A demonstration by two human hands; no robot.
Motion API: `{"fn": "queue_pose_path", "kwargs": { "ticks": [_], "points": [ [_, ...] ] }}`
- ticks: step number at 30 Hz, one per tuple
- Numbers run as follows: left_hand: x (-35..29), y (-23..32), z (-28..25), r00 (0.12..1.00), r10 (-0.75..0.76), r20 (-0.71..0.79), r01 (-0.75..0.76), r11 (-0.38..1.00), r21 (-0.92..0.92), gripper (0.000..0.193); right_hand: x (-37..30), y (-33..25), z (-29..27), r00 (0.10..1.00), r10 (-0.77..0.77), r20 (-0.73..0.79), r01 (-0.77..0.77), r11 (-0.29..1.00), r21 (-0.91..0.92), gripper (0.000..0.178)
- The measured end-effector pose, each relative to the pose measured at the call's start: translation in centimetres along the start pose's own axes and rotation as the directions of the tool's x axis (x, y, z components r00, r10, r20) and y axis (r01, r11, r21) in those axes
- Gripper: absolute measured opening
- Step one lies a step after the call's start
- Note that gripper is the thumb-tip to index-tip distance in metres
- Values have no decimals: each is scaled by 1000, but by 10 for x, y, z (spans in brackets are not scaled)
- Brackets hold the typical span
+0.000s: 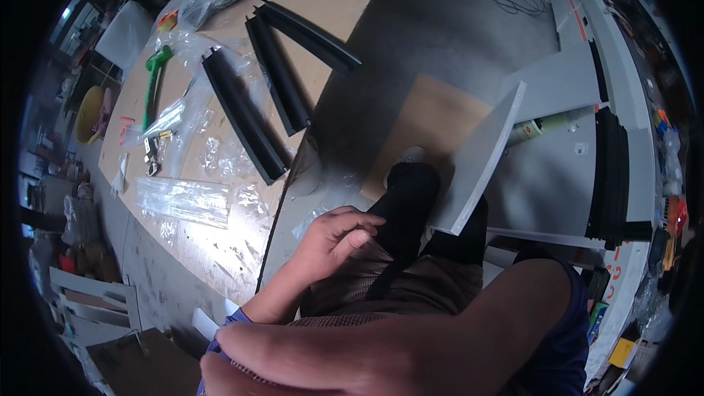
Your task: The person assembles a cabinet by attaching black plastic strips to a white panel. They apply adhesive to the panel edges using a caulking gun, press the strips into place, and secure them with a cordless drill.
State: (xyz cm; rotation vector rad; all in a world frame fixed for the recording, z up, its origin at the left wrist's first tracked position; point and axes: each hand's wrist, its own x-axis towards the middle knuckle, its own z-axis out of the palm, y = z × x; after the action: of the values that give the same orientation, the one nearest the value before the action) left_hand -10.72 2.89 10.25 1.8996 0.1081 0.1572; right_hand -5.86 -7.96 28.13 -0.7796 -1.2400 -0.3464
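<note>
My left hand point(339, 240) hovers over my lap, its fingers loosely curled and the thumb apart from them; I see nothing held in it. Blurred and close, my right hand point(293, 356) reaches across my body to my left sleeve, and its fingertips are hidden. Beyond my left hand, three black channel-shaped strips point(246, 117) lie on the wooden table point(183, 246), two side by side and one angled at the far end. A pale grey panel point(480, 165) stands tilted on edge beside my right leg.
On the table lie a green-handled hammer point(152, 81), an adjustable wrench point(152, 158), clear plastic bags point(183, 199) and several orange bits. A cardboard sheet point(433, 121) is under my foot. To the right are more grey panels point(554, 169) and a stack of black strips point(610, 180).
</note>
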Motion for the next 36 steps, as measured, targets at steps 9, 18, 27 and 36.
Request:
{"fn": "queue_pose_path", "kwargs": {
  "ticks": [9,18,27,36],
  "points": [
    [0,2,1,996,-72,-60,73,997,16,30,-15,29,8,979,-71,-189,47,991,-128,25],
    [-4,-23,10,994,-87,-68,75,983,-168,33,-8,48,-54,798,228,558,-95,962,-257,27],
    [-12,-35,10,992,-125,-28,118,978,-172,34,-53,229,-68,680,687,255,-271,559,-783,33],
    [-9,-37,2,985,-169,-24,161,968,-193,35,-48,338,-47,323,944,-73,-275,20,-961,47]
  ]
}}
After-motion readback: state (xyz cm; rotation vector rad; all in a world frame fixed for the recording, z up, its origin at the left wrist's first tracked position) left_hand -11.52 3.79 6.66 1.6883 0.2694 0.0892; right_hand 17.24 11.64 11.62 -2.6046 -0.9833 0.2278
